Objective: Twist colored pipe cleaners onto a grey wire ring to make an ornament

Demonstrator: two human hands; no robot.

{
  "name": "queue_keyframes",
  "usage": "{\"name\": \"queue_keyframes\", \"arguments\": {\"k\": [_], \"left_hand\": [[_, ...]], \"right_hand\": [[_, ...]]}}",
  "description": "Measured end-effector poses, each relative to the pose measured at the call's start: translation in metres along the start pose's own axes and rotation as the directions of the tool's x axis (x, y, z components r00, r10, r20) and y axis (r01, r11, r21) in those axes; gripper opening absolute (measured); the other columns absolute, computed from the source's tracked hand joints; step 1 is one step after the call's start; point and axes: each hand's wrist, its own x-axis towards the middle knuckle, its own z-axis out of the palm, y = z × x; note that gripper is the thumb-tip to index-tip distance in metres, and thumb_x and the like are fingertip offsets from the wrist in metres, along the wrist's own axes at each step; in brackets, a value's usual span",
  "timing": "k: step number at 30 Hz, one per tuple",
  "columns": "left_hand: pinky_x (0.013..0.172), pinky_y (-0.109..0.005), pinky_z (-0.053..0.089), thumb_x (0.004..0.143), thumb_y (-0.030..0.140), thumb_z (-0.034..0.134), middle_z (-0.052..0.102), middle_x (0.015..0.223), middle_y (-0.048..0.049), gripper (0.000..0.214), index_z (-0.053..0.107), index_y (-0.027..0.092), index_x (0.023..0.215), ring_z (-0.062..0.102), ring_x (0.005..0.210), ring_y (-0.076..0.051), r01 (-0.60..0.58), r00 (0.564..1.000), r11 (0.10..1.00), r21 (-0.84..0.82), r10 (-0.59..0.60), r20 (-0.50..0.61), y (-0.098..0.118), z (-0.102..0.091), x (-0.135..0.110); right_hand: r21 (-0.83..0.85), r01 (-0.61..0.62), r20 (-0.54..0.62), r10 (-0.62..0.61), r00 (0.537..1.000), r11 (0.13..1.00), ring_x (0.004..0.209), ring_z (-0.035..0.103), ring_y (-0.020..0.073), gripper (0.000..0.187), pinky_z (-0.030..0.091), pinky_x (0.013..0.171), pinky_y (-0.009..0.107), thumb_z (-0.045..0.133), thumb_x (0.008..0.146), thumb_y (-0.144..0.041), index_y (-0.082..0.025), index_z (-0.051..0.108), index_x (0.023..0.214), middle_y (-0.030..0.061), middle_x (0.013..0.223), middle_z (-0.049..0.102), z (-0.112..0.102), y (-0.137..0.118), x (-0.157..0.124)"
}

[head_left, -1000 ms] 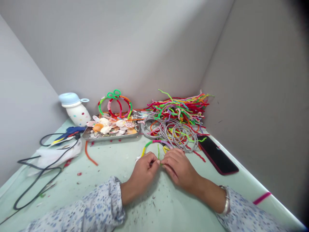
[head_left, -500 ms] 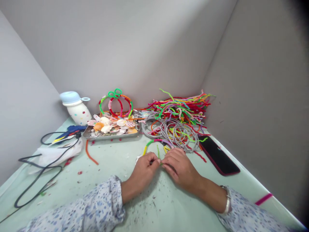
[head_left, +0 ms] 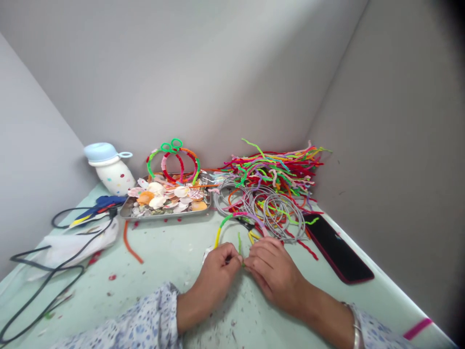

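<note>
My left hand [head_left: 220, 271] and my right hand [head_left: 275, 272] meet low in the middle, both closed with thumb and fingertips pinching. Between them a short end of light green pipe cleaner [head_left: 239, 242] sticks up. Beyond the fingers curves a ring wrapped in coloured pipe cleaner [head_left: 222, 224], yellow, green, pink and lilac; its near part is hidden by my hands. Yellow-handled pliers [head_left: 253, 236] lie behind my right fingers, partly covered.
Grey wire coils [head_left: 267, 206] lie under a heap of pipe cleaners [head_left: 276, 167]. A metal tray [head_left: 165, 216] holds shells, with wrapped rings [head_left: 180, 165] standing there. Around are a phone [head_left: 339, 247], a bottle [head_left: 114, 177], a black cable [head_left: 39, 305] and an orange pipe cleaner [head_left: 131, 245].
The view has shifted a little, so the table things sit lower in the picture. Both hands keep their pinch at the green pipe cleaner, with only slight finger movement.
</note>
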Motion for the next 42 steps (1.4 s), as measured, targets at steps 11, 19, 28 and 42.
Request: {"name": "queue_keyframes", "arguments": {"k": [11, 19, 28, 42], "left_hand": [[0.065, -0.027, 0.037, 0.092, 0.031, 0.042, 0.05, 0.07, 0.0017, 0.024, 0.05, 0.019, 0.072, 0.047, 0.069, -0.015, -0.104, 0.995, 0.987, 0.122, 0.103, 0.011, -0.002, -0.004, -0.005], [0.07, -0.029, 0.044, 0.088, 0.019, 0.047, 0.058, 0.089, -0.0025, 0.013, 0.048, 0.021, 0.101, 0.055, 0.079, -0.017, -0.22, 0.973, 0.959, 0.177, 0.228, -0.027, -0.003, -0.003, -0.011], [0.071, -0.026, 0.046, 0.09, 0.011, 0.049, 0.059, 0.087, -0.0026, 0.012, 0.057, 0.02, 0.092, 0.057, 0.08, -0.015, -0.488, 0.864, 0.804, 0.339, 0.501, 0.055, -0.001, -0.007, -0.007], [0.067, -0.021, 0.051, 0.087, 0.009, 0.058, 0.066, 0.087, -0.0038, 0.019, 0.068, 0.02, 0.1, 0.063, 0.075, -0.012, -0.642, 0.708, 0.626, 0.444, 0.705, 0.03, -0.005, -0.013, -0.005]], "right_hand": [[0.111, -0.11, 0.043, 0.106, 0.993, 0.988, 0.083, 0.053, 0.0205, 0.011, 0.041, 0.085, 0.044, 0.049, 0.089, -0.011, -0.019, 0.057, 0.092, 0.0046, 0.082, 0.061, 0.001, 0.005, -0.001], [0.15, -0.16, 0.032, 0.157, 0.987, 0.976, 0.084, 0.053, 0.0204, 0.011, 0.038, 0.089, 0.045, 0.051, 0.088, -0.011, -0.019, 0.057, 0.093, 0.0044, 0.084, 0.061, -0.003, 0.008, 0.0], [0.169, -0.161, 0.014, 0.16, 0.987, 0.972, 0.085, 0.053, 0.0203, 0.011, 0.038, 0.086, 0.043, 0.05, 0.087, -0.011, -0.018, 0.057, 0.093, 0.0046, 0.084, 0.061, -0.005, 0.008, -0.001], [0.17, -0.16, -0.045, 0.169, 0.984, 0.973, 0.086, 0.054, 0.0203, 0.015, 0.039, 0.086, 0.043, 0.053, 0.085, -0.01, -0.017, 0.059, 0.097, 0.005, 0.086, 0.061, -0.007, 0.007, -0.001]]}}
